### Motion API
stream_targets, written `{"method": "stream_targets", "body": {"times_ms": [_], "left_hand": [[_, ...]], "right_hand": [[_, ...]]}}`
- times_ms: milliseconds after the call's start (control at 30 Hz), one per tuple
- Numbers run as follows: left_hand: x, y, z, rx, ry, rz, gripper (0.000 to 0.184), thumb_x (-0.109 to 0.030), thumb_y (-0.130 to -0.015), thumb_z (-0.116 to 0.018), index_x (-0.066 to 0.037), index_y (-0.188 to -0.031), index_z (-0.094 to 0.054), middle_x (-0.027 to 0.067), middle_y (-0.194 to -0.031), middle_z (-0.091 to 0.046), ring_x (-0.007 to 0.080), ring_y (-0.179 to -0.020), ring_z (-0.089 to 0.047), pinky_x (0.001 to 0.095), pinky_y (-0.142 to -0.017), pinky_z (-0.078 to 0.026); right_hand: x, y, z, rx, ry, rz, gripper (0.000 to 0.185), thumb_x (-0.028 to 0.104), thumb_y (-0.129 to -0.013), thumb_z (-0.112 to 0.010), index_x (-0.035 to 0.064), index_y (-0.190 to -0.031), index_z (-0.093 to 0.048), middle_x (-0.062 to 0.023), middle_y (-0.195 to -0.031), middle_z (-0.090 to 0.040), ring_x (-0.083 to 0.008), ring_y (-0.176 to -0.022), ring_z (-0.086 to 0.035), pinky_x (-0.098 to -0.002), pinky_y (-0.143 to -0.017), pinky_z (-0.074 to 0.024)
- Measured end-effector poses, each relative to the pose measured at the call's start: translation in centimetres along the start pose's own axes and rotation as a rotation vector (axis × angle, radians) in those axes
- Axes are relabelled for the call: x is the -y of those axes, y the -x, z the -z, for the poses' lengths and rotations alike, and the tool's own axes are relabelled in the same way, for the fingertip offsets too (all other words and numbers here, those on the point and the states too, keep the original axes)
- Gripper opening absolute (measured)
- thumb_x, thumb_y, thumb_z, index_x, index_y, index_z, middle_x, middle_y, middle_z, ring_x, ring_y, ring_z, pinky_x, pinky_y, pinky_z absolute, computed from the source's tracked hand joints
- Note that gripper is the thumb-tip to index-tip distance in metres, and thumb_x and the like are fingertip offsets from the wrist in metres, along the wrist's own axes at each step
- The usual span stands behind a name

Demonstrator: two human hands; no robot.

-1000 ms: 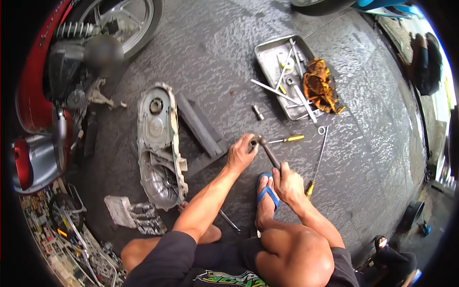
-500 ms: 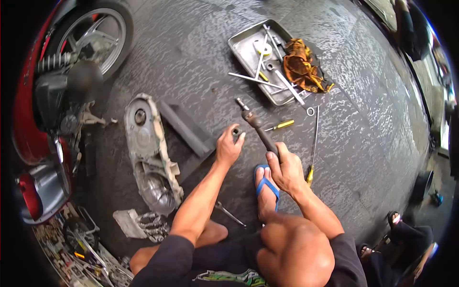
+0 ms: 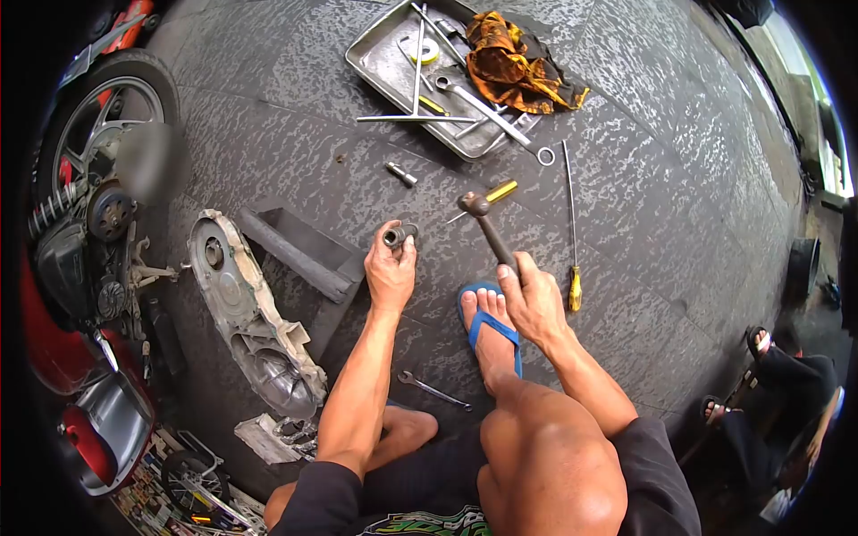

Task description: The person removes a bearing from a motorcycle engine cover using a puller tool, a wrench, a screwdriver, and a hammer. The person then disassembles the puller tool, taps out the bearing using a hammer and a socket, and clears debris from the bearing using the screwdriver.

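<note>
Between the thumb and fingers of my left hand (image 3: 390,272) is a dark metal socket (image 3: 399,235), its hollow end showing. My right hand (image 3: 534,299) is wrapped round the handle of a ball-headed hammer (image 3: 493,234), whose head is up and to the left of the hand, apart from the socket. Behind the hammer head, a yellow-handled screwdriver (image 3: 500,190) lies on the floor. A small metal socket piece (image 3: 401,174) rests on the floor beyond my left hand.
A metal tray (image 3: 371,67) of tools and an orange-stained rag (image 3: 509,67) lie ahead. An engine cover (image 3: 246,295) and dark block (image 3: 295,255) are left, near a motorcycle (image 3: 107,205). A long screwdriver (image 3: 574,241) lies right; a seated person (image 3: 786,402) is lower right.
The view has swung right. The hammer head was close against the socket and has moved away from it; my hands are now further apart, both still holding their items.
</note>
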State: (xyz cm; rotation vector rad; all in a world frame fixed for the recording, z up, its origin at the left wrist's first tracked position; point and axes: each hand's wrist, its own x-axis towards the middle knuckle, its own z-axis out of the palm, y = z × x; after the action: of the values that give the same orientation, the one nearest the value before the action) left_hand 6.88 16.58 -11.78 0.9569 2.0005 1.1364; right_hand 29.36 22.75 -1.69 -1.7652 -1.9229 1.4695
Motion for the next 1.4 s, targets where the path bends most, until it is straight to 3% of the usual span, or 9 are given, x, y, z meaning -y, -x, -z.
{"method": "stream_targets", "body": {"times_ms": [233,367,467,567,833,1000,1100,1267,1400], "left_hand": [[-1.1,0.1,0.4,0.012,-0.161,-0.015,0.032,-0.003,-0.089,-0.067,0.002,-0.12,-0.059,0.016,-0.105,-0.069,0.0194,-0.093,-0.071,0.0319,-0.081,-0.059],[1.3,0.0,0.2,-0.056,-0.232,-0.263,0.037,-0.01,-0.088,-0.07,-0.002,-0.123,-0.059,0.0239,-0.103,-0.068,0.0376,-0.091,-0.072,0.0421,-0.074,-0.059],[4.8,-0.1,-0.9,-0.043,-0.162,-0.068,0.036,-0.01,-0.086,-0.07,0.0,-0.119,-0.06,0.0263,-0.102,-0.067,0.0417,-0.096,-0.069,0.0439,-0.078,-0.057],[-0.3,-0.5,0.3,-0.005,-0.294,-0.218,0.034,-0.01,-0.085,-0.069,0.002,-0.116,-0.061,0.0277,-0.102,-0.067,0.0452,-0.099,-0.065,0.0471,-0.08,-0.055],[-0.5,-0.6,-0.3,-0.028,-0.175,-0.157,0.037,-0.011,-0.087,-0.071,0.001,-0.12,-0.061,0.0239,-0.104,-0.07,0.0412,-0.098,-0.068,0.0458,-0.081,-0.054],[-0.6,-1.1,-0.3,-0.031,-0.235,-0.239,0.035,-0.011,-0.087,-0.07,-0.003,-0.12,-0.06,0.0227,-0.109,-0.068,0.0421,-0.097,-0.067,0.0469,-0.08,-0.054],[0.0,-0.4,0.1,-0.045,-0.26,-0.156,0.035,-0.012,-0.088,-0.07,-0.001,-0.121,-0.06,0.0221,-0.109,-0.068,0.0394,-0.099,-0.067,0.043,-0.086,-0.054],[0.1,0.4,-0.1,-0.173,0.007,-0.139,0.035,-0.022,-0.097,-0.065,0.002,-0.122,-0.058,0.0132,-0.105,-0.069,0.0216,-0.097,-0.069,0.0329,-0.084,-0.055],[-1.3,3.1,-0.1,-0.249,0.008,-0.104,0.036,-0.022,-0.098,-0.063,0.006,-0.12,-0.056,0.0139,-0.104,-0.067,0.0206,-0.089,-0.068,0.0319,-0.077,-0.055]], "right_hand": [[0.9,-0.1,-1.2,0.105,0.093,0.189,0.029,0.03,-0.097,-0.058,0.0026,-0.105,-0.055,-0.0251,-0.075,-0.065,-0.0465,-0.073,-0.065,-0.053,-0.064,-0.0496],[5.8,0.3,1.0,0.164,0.03,0.299,0.025,0.026,-0.095,-0.06,0.0038,-0.106,-0.057,-0.0232,-0.075,-0.065,-0.0442,-0.071,-0.066,-0.0501,-0.063,-0.0511],[7.7,0.5,1.4,0.005,-0.149,0.863,0.027,0.024,-0.091,-0.064,0.0006,-0.102,-0.056,-0.0227,-0.08,-0.066,-0.0426,-0.065,-0.065,-0.0477,-0.059,-0.0515],[3.6,-1.1,-2.8,0.158,0.433,0.327,0.029,0.029,-0.091,-0.066,0.0032,-0.093,-0.052,-0.0257,-0.074,-0.066,-0.0473,-0.063,-0.065,-0.0537,-0.056,-0.053],[8.5,0.6,0.7,-0.053,-0.076,0.552,0.023,0.022,-0.091,-0.066,0.0038,-0.101,-0.054,-0.0209,-0.074,-0.066,-0.0421,-0.064,-0.066,-0.0472,-0.057,-0.0528],[2.9,-2.4,-2.6,0.16,0.352,0.263,0.03,0.033,-0.095,-0.06,0.0036,-0.1,-0.057,-0.0253,-0.075,-0.066,-0.0462,-0.069,-0.065,-0.0549,-0.062,-0.0508],[1.5,-1.3,-2.0,-0.011,0.145,0.138,0.03,0.035,-0.096,-0.059,0.0068,-0.104,-0.058,-0.0255,-0.077,-0.066,-0.0482,-0.074,-0.065,-0.0544,-0.064,-0.0507],[-6.8,-1.2,-0.6,-0.312,0.306,0.087,0.026,0.027,-0.093,-0.067,0.006,-0.107,-0.061,-0.0214,-0.084,-0.067,-0.0441,-0.074,-0.066,-0.0527,-0.065,-0.0503],[-10.8,-0.7,-0.3,-0.471,0.476,0.064,0.037,0.027,-0.091,-0.069,-0.0005,-0.114,-0.059,-0.0219,-0.098,-0.065,-0.0428,-0.088,-0.064,-0.05,-0.078,-0.0496]]}}
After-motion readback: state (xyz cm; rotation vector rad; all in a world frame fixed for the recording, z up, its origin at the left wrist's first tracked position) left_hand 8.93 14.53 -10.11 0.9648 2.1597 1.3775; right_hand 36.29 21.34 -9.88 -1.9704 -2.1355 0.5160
